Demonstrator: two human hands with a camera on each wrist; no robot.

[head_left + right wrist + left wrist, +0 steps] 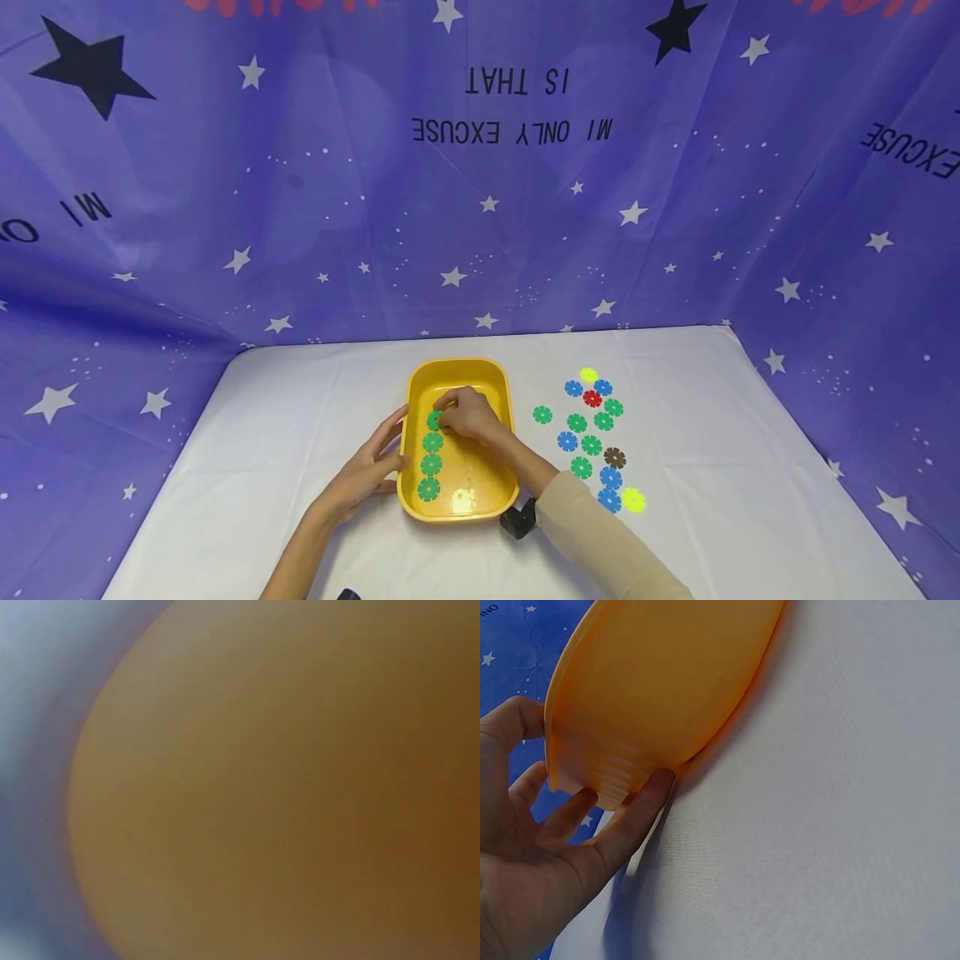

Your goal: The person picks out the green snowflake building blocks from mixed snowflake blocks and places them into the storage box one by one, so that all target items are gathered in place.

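A yellow tray (483, 479) stands on the white-covered table. My left hand (363, 477) holds its left side; in the left wrist view one digit touches the rim of the tray (660, 682) and others lie against the outer wall. Inside the tray, the fingertips of my right hand (471, 414) pinch a green notched disc (434, 419) at the upper end of a column. Below it, three more green discs (431, 464) lie along the tray's left side. The right wrist view is a blurred, close yellow-brown surface (262, 787), with no hand visible.
Right of the tray, several loose notched discs lie on the tablecloth (697, 467): green (591, 445), blue (567, 442), yellow (633, 500), one red (592, 398) and one brown (615, 457). A purple star-patterned curtain (420, 225) hangs behind the table.
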